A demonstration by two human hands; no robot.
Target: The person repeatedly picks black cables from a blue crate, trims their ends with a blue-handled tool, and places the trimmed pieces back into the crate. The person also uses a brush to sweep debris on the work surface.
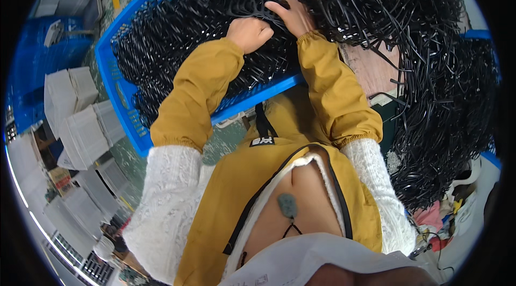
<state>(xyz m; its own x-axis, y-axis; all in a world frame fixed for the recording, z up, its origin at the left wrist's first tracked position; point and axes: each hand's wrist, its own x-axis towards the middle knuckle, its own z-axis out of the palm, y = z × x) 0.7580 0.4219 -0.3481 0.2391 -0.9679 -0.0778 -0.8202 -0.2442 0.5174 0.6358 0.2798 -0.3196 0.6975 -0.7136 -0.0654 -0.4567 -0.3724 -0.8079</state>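
Observation:
My left hand (248,32) is curled into a fist over the heap of black plastic ring parts (177,33) inside a blue crate (121,92). My right hand (293,14) grips a flat black plastic frame of joined rings (252,6) that lies on top of that heap. Both hands sit close together, thumbs toward each other. Mustard-yellow sleeve covers reach up to both wrists.
A big tangled pile of black plastic strips and runners (430,71) fills the right side over a wooden surface (371,68). White stacked boxes (80,119) and another blue crate (37,65) stand at the left on a green floor.

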